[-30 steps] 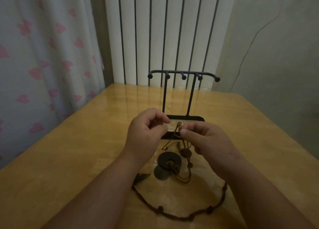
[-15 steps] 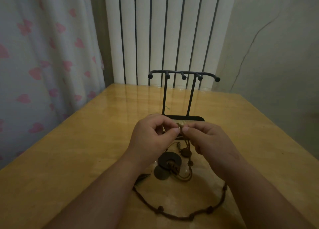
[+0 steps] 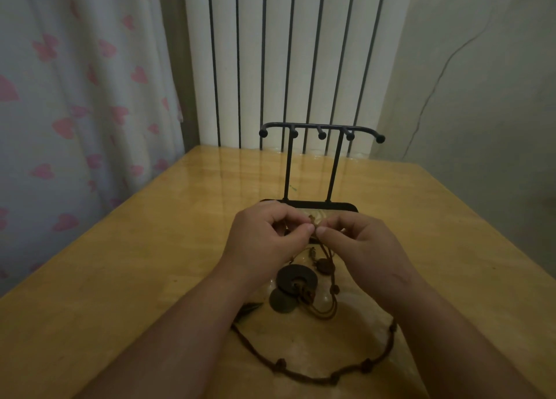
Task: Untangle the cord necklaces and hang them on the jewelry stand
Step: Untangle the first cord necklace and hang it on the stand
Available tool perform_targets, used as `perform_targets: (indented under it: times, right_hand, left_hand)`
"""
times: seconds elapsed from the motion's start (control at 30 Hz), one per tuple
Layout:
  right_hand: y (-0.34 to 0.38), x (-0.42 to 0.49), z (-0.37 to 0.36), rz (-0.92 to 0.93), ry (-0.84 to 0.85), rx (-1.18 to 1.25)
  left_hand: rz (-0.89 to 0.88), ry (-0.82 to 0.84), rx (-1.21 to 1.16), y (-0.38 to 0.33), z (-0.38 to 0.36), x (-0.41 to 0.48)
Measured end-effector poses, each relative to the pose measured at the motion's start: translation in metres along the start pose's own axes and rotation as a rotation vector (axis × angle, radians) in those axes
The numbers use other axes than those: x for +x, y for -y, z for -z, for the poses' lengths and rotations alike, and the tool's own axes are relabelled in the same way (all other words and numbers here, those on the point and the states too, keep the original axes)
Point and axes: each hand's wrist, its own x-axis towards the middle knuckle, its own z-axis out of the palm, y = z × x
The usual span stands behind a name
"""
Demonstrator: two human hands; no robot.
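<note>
The left hand [image 3: 264, 239] and right hand [image 3: 364, 245] meet, both pinching what seems a knot in the tangled brown cord necklaces [image 3: 304, 290] lying on the wooden surface [image 3: 150, 263] before the black metal jewelry stand [image 3: 331, 207]. This looks like the untangling step; next, one strand needs teasing loose.

Left hand [image 3: 267, 239] and right hand [image 3: 361, 245] are in tight on one tangle, thumb tips almost meeting!

Both pinch the thin brown cord necklaces [image 3: 326, 308] just above the glossy yellow wooden bench [image 3: 150, 248]. From the fingers the cords drop to a dark round disc pendant [image 3: 296, 279] lying on the bench, with a smaller flat dark disc [image 3: 278, 302] tucked against it. A knotted brown cord loop [image 3: 331, 377] sweeps across the near bench between the forearms. Just behind the hands, the black metal T-bar jewelry stand [image 3: 319, 126] stands upright. At the back there's a white ribbed radiator [image 3: 285, 52], with a pale curtain with pink hearts [image 3: 75, 97] on the left.
</note>
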Motion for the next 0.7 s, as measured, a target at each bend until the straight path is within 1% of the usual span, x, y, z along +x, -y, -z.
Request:
perform_targets:
  times: [0.23, 0.37, 0.43, 0.53, 0.7]
  right_hand:
    - [-0.0047, 0.0011, -0.0017, 0.035, 0.011, -0.133]
    - [-0.0068, 0.0020, -0.0045, 0.061, 0.007, -0.181]
    - [-0.0068, 0.0021, -0.0051, 0.063, 0.010, -0.174]
    - [-0.0077, 0.0019, -0.0065, 0.054, 0.024, -0.101]
    - [-0.0093, 0.0028, -0.0058, 0.029, 0.029, -0.071]
  left_hand:
    - [0.000, 0.102, 0.051, 0.0009, 0.0005, 0.0023]
    - [0.009, 0.121, 0.070, 0.0031, -0.0013, 0.0030]
    - [0.021, 0.136, 0.072, 0.0030, -0.0013, 0.0032]
    - [0.065, 0.164, 0.023, 0.0032, -0.0008, 0.0035]
    - [0.105, 0.138, -0.012, 0.0039, -0.0001, 0.0043]
